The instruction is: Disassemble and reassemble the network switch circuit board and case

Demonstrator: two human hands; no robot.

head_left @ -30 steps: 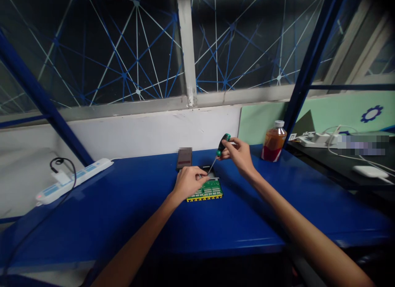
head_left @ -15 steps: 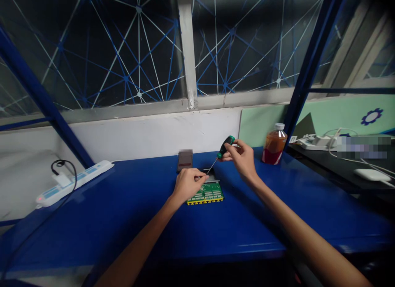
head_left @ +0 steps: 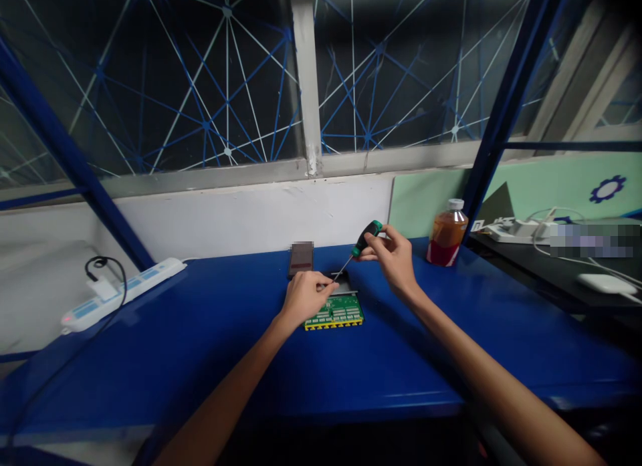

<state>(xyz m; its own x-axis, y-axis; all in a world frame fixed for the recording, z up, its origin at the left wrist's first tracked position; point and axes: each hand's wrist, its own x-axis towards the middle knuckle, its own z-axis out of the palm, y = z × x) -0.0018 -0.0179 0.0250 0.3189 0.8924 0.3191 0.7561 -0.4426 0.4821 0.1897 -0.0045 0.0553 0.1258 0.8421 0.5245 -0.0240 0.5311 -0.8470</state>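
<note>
My right hand (head_left: 394,255) is closed around a screwdriver (head_left: 368,238) with a black and green handle. Its thin shaft slants down and left, and the tip ends at the fingertips of my left hand (head_left: 307,295). Those left fingers are pinched together; whatever is between them is too small or hidden to name. Beneath them lies a green circuit board (head_left: 346,307) with a yellow strip along its near edge. A dark and grey part (head_left: 346,284) adjoins the board's far side, partly covered by my left hand.
Behind my left hand a phone (head_left: 301,257) lies on the blue table (head_left: 225,359). A drink bottle (head_left: 446,233) stands at the back right. To the left is a white power strip (head_left: 128,293) with a black cable. Chargers and cables (head_left: 602,283) sit on a black surface at right.
The screwdriver's shaft tip has shifted slightly left at my left fingertips. Both hands stay almost in place, and the view has moved very little.
</note>
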